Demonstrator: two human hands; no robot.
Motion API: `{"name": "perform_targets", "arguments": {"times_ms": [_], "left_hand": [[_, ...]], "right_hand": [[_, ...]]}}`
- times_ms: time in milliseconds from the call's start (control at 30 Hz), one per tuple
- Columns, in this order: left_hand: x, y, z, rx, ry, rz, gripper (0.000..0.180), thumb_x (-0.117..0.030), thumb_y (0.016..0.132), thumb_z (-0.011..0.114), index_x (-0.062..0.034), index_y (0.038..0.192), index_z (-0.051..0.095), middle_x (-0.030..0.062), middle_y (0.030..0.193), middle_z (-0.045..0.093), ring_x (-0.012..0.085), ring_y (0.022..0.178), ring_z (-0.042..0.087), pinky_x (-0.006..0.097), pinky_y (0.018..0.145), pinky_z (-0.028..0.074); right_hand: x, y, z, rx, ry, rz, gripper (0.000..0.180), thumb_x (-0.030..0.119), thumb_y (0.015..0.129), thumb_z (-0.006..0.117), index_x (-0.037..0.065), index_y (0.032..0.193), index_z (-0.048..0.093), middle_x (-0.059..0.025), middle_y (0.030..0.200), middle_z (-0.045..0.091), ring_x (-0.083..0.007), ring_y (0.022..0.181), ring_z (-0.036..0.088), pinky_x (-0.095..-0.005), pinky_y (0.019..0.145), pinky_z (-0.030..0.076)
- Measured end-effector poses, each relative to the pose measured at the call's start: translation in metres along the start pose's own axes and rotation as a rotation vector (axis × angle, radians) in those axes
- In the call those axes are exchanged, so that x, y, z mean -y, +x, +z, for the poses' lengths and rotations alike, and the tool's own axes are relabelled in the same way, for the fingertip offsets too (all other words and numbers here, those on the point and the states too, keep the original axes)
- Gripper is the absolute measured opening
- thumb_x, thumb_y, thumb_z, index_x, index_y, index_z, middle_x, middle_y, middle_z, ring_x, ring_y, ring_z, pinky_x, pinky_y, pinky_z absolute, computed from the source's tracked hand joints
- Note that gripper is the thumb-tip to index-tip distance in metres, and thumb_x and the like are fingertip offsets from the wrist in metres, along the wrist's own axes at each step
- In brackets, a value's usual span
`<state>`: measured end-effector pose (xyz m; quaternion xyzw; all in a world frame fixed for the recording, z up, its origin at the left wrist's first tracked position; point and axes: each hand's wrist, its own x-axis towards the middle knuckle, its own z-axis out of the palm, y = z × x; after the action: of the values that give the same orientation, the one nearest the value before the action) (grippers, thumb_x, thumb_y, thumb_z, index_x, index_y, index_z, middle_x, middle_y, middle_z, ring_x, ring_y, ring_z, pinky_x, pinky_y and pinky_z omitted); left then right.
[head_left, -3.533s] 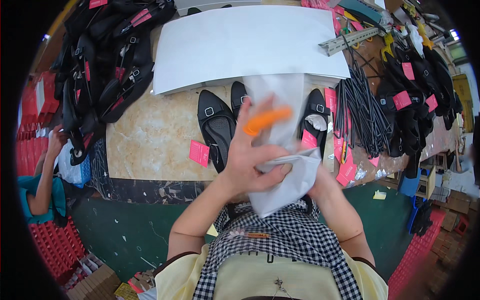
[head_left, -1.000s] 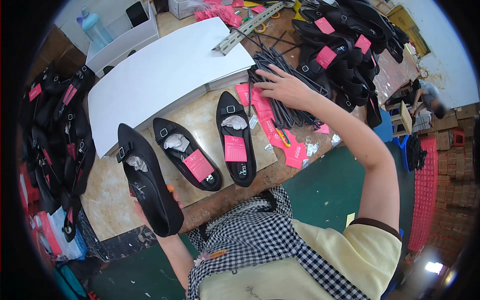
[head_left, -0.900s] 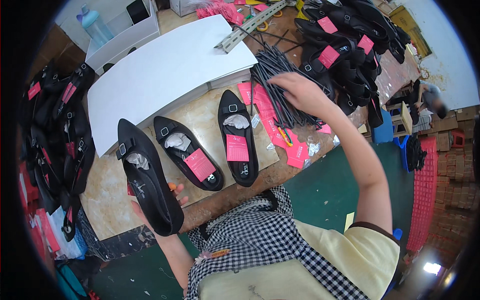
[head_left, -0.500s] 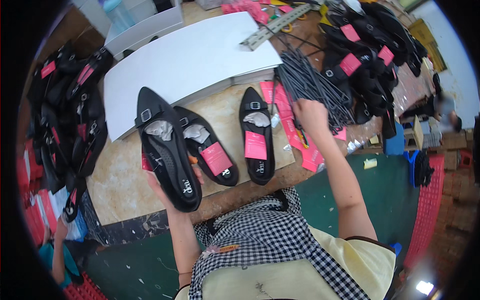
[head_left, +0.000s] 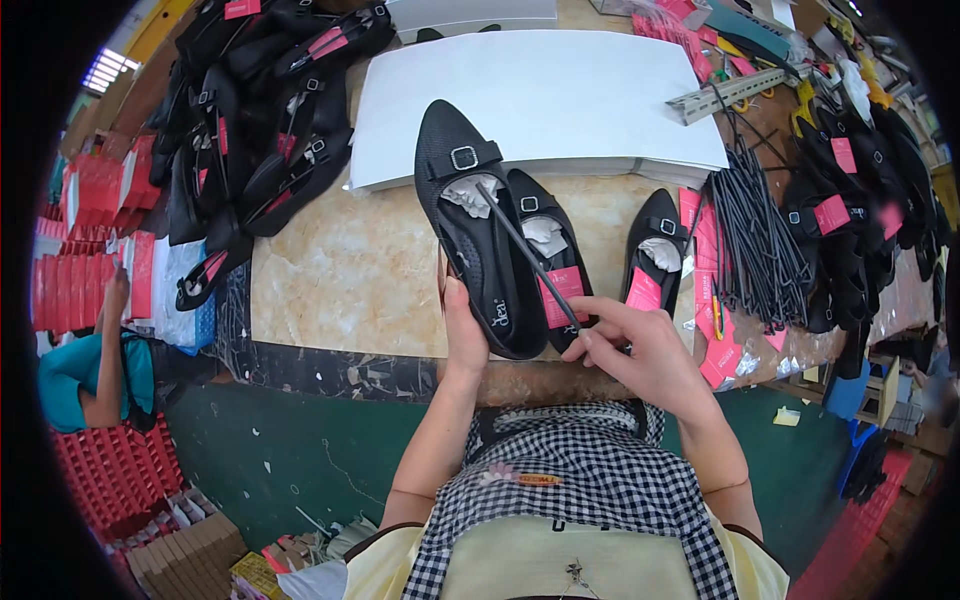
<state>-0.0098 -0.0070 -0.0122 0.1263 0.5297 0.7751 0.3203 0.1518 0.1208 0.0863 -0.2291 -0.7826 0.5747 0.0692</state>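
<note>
My left hand [head_left: 463,335] grips the heel end of a black pointed flat shoe [head_left: 470,220] with a silver buckle and white paper stuffing, held toe-up over the table. My right hand [head_left: 640,350] pinches a thin black stick [head_left: 525,255] whose far tip reaches into the shoe's opening. Two more black flats lie on the marble tabletop [head_left: 340,280] beside it: one [head_left: 548,255] with a pink tag, another [head_left: 653,250] further right, also tagged pink.
A bundle of black sticks [head_left: 755,245] and pink tags lie at the right. Heaps of black shoes sit at the far left [head_left: 260,120] and far right [head_left: 870,170]. A white board [head_left: 560,90] lies behind. Another person in teal [head_left: 90,370] crouches by red crates at the left.
My right hand left the stick bundle holding one stick and came back toward me. The left hand brought the shoe to the middle, and the stick now points into it.
</note>
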Motion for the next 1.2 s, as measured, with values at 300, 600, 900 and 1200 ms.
{"name": "perform_targets", "arguments": {"times_ms": [300, 600, 900, 1200], "left_hand": [[-0.006, -0.005, 0.001, 0.063, 0.114, 0.118, 0.068, -0.053, 0.100, 0.035, -0.0063, 0.149, 0.026, 0.0110, 0.143, 0.043, 0.0218, 0.129, 0.046, 0.036, 0.108, 0.038], [-0.002, -0.014, -0.002, 0.108, 0.160, 0.166, 0.071, -0.057, 0.099, 0.034, -0.0009, 0.144, 0.032, 0.0128, 0.138, 0.048, 0.0213, 0.125, 0.050, 0.036, 0.106, 0.040], [0.022, -0.024, 0.014, -0.009, 0.227, 0.089, 0.089, -0.074, 0.093, 0.015, -0.0062, 0.150, 0.024, 0.0098, 0.142, 0.045, 0.0217, 0.126, 0.049, 0.035, 0.107, 0.038], [-0.043, -0.012, -0.120, -0.380, 1.138, 0.242, 0.052, -0.036, 0.095, 0.059, 0.0023, 0.131, 0.051, 0.0179, 0.122, 0.061, 0.0298, 0.113, 0.058, 0.038, 0.097, 0.045]], "right_hand": [[0.018, 0.022, 0.012, -0.008, -0.186, 0.061, 0.036, 0.013, 0.091, 0.061, 0.004, 0.126, 0.058, -0.0142, 0.061, 0.061, -0.0258, 0.050, 0.060, -0.0345, 0.049, 0.042], [0.019, 0.026, 0.021, -0.084, -0.155, -0.025, 0.029, 0.014, 0.091, 0.061, 0.002, 0.117, 0.063, -0.0132, 0.052, 0.053, -0.0267, 0.045, 0.057, -0.0373, 0.047, 0.043], [-0.006, 0.040, 0.068, -0.467, -0.520, -0.383, 0.036, 0.016, 0.087, 0.064, 0.002, 0.120, 0.062, -0.0100, 0.053, 0.056, -0.0266, 0.046, 0.059, -0.0391, 0.048, 0.047], [-0.117, -0.010, -0.115, -0.774, -0.660, 0.146, 0.024, 0.012, 0.090, 0.061, 0.006, 0.113, 0.064, -0.0149, 0.093, 0.070, -0.0281, 0.072, 0.067, -0.0366, 0.067, 0.054]]}}
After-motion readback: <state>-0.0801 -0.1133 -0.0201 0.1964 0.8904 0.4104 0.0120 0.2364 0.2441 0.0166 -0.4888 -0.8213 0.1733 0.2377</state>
